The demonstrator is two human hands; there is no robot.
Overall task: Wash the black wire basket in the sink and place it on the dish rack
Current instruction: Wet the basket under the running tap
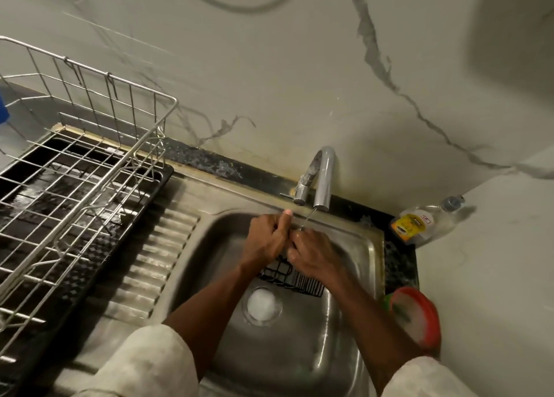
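The black wire basket point(295, 281) hangs over the steel sink point(299, 345), partly hidden under my hands. My left hand point(265, 238) grips its upper edge with the thumb raised. My right hand point(313, 251) lies curled over the basket's top beside the left hand and looks wet. A thin stream of water falls from the tap point(322, 181) onto my hands. The silver wire dish rack point(78, 163) stands on a black tray at the left, with no dishes in it.
A ribbed steel drainboard point(153, 265) lies between rack and sink. A clear bottle with a yellow label point(425, 221) lies in the back right corner. A round orange-rimmed tub point(416, 318) sits at the sink's right edge. The white drain plug point(261, 303) is below the basket.
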